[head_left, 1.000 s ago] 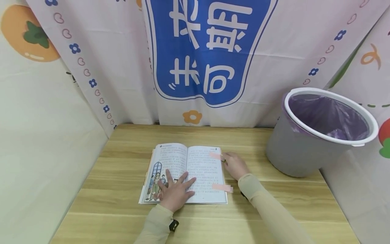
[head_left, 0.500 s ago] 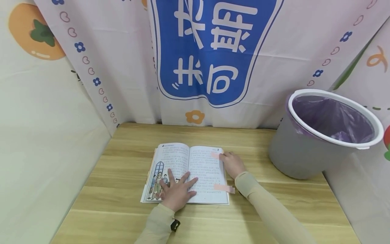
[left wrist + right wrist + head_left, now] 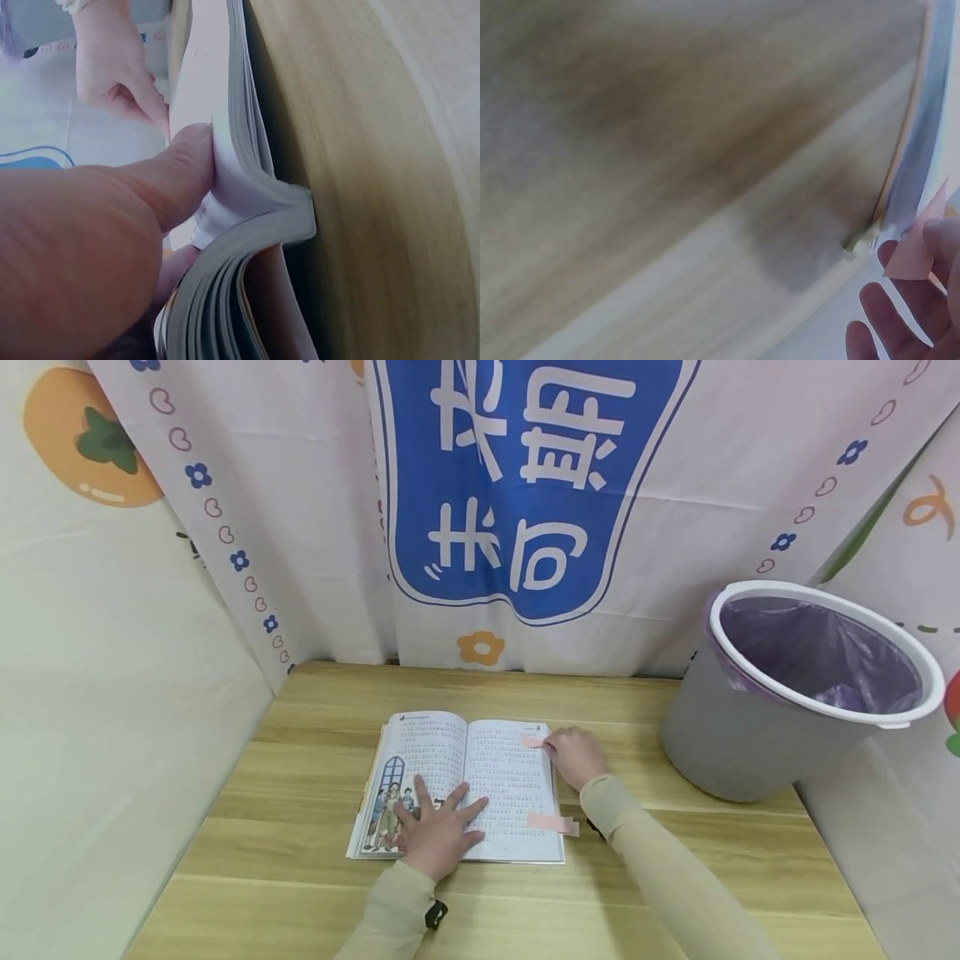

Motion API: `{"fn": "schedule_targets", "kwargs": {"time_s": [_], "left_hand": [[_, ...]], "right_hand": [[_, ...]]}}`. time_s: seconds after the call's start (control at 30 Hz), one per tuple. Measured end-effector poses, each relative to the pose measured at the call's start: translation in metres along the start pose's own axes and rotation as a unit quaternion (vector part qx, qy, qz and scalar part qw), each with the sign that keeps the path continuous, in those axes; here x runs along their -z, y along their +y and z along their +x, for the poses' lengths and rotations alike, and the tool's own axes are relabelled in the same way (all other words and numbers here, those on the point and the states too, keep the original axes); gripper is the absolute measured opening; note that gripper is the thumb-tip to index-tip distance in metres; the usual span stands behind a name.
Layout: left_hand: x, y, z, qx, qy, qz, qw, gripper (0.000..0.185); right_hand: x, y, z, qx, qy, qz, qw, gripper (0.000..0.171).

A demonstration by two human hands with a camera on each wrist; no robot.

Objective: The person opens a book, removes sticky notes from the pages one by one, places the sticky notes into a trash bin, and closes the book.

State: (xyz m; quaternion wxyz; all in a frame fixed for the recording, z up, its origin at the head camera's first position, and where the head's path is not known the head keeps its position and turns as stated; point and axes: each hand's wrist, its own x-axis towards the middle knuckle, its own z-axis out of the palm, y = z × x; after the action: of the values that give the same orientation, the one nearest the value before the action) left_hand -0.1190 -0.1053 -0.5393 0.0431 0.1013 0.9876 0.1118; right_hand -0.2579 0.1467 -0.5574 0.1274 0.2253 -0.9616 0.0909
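Nearest the person, the left hand [image 3: 435, 831] lies flat on the open book [image 3: 459, 785], fingers spread and straight, pressing down across the lower part of the spread where the illustrated left page meets the printed right page. The left wrist view shows the thumb [image 3: 184, 169] pushed against the page block, with the stacked page edges curving beside it.

The book rests open on the wooden table [image 3: 300, 860], roughly at the table's centre, its spine running from 6 o'clock to 12 o'clock. A pink sticky tab [image 3: 553, 822] sits on the right page at the book's 4 o'clock corner, its end sticking out past the page edge onto the table side.

Further along the same edge, at the book's 2 o'clock corner, the right hand [image 3: 576, 756] has its fingers curled in and pinches a second pink sticky tab [image 3: 532, 742] that lies on the upper part of the right page. In the right wrist view the pink paper [image 3: 915, 247] is seen against the fingertips [image 3: 941, 240], just beside the book's edge, though that view is blurred.

Off at 2 o'clock from the book, well apart from it, a grey bin [image 3: 757, 727] with a white rim and a purple liner stands on the table's right side. Behind everything, at 12 o'clock, hangs a printed cloth backdrop [image 3: 525, 485] with a blue panel of white characters.
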Motion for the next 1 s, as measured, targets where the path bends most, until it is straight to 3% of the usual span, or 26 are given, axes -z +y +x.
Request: {"fn": "schedule_targets", "kwargs": {"time_s": [0.67, 1.0], "left_hand": [[-0.001, 0.001, 0.0, -0.001, -0.002, 0.01, 0.9999, 0.052], [0.0, 0.0, 0.0, 0.0, -0.005, 0.001, 1.0, 0.052]], "right_hand": [[0.021, 0.011, 0.003, -0.079, -0.022, 0.086, 0.993, 0.016], [0.054, 0.027, -0.002, -0.065, 0.022, 0.079, 0.995, 0.015]]}}
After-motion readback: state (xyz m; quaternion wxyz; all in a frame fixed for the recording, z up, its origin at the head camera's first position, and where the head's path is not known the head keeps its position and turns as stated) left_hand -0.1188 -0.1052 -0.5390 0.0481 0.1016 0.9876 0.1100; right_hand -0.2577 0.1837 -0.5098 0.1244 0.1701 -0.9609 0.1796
